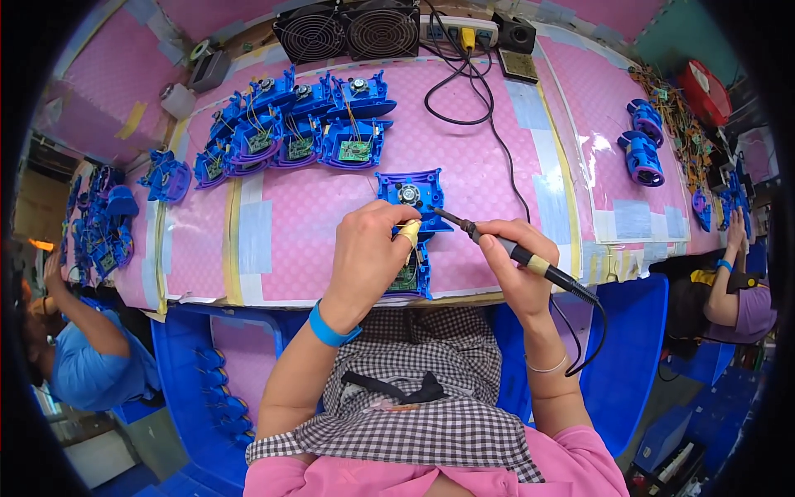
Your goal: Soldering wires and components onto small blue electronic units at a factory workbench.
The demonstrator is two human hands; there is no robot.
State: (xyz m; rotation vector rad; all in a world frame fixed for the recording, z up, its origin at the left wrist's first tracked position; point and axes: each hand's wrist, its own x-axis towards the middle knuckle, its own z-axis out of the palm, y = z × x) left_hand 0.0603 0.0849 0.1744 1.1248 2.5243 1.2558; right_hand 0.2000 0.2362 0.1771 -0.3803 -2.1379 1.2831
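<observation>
A blue plastic housing (432,184) lies at the table's front middle, with a round metal-rimmed speaker (408,194) in its upper part. Lower down, part of a green circuit board (405,279) shows beside my left hand (373,248). That hand is closed over the housing, fingertips pinched together and a yellow covering (410,230) on one finger; what they pinch is too small to make out. My right hand (522,269) grips a soldering iron (517,253) by its dark handle. Its tip points left and reaches the housing close to my left fingertips.
Several blue housings with boards and wires (298,124) stand at back left. Two fans (348,33) and a power strip (447,31) line the back; a black cable (505,149) crosses the table. Blue bins (186,373) sit below the front edge. People work at both sides.
</observation>
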